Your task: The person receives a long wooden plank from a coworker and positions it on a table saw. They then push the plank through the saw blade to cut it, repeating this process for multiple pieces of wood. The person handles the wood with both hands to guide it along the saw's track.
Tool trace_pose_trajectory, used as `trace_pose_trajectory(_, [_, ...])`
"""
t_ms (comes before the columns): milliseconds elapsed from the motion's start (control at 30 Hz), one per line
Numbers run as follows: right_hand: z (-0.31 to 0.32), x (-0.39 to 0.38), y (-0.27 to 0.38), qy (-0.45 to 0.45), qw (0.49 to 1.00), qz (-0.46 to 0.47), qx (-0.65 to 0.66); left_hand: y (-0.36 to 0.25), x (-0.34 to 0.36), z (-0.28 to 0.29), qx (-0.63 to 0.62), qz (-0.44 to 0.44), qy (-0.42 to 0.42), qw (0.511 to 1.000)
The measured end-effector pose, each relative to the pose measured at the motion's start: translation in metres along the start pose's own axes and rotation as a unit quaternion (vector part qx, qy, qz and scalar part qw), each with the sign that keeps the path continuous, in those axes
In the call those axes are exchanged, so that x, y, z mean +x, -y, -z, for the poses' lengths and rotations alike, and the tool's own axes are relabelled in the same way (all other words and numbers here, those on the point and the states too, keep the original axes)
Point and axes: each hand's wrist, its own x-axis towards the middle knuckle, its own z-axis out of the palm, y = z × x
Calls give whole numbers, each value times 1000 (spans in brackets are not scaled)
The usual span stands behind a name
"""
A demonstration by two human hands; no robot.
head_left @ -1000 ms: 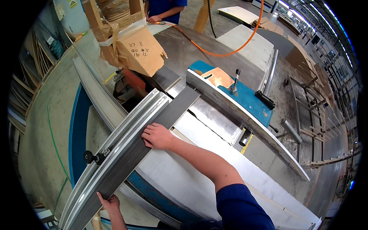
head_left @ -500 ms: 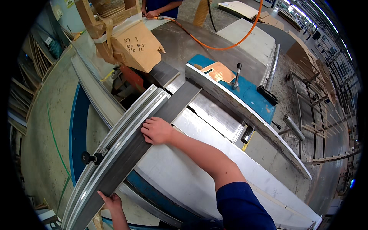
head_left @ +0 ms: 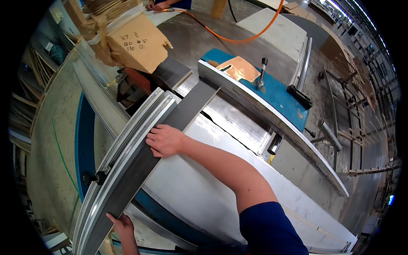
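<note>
A long dark grey wood-grain board (head_left: 135,175) lies slantwise along the aluminium fence (head_left: 127,158) of a sliding table saw. Its far end reaches the saw's upright rip fence (head_left: 272,121). My right hand (head_left: 165,141) rests on the board's middle, fingers bent over its top and thumb side at the near edge. At the lower left, my left hand (head_left: 123,225) grips the board's near edge, thumb on top; its other fingers are mostly hidden below. A second dark piece (head_left: 173,74) lies beyond the far end, beside the cardboard-covered guard.
Taped cardboard (head_left: 138,44) covers the part above the saw. A black clamp knob (head_left: 88,177) sits on the aluminium fence. An orange hose (head_left: 238,41) arcs over the far table, where another person's hands (head_left: 158,6) hold its end. A metal rack (head_left: 352,123) stands at right.
The whole view has shifted slightly, so most things sit a little higher and further left. Both my hands keep their hold on the board, which shows no clear movement against the fence.
</note>
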Motion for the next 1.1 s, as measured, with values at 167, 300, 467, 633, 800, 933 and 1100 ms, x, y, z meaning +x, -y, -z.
trace_pose_trajectory(167, [-9, -3, -5, -53, 997, -5, 60, 6, -98, -65, 387, -228, -61, 891])
trace_pose_trajectory(300, [-14, -3, -3, -71, 994, -26, 77, -7, -115, -177, 479, -472, 207, 711])
trace_pose_trajectory(467, [-18, -4, -4, -105, 992, -33, 58, 2, -56, -288, 560, -646, 160, 493])
trace_pose_trajectory(633, [-20, -1, -2, -80, 994, -42, 58, 6, -38, -303, 659, -582, 80, 470])
trace_pose_trajectory(800, [-16, -1, -2, -67, 994, -51, 66, 11, -34, -307, 634, -614, 72, 464])
trace_pose_trajectory(933, [-13, 0, -3, -78, 993, -56, 63, 11, -41, -309, 647, -605, 54, 461])
trace_pose_trajectory(1100, [-15, 9, -9, -71, 996, -46, 36, 8, -40, -317, 645, -595, 58, 477])
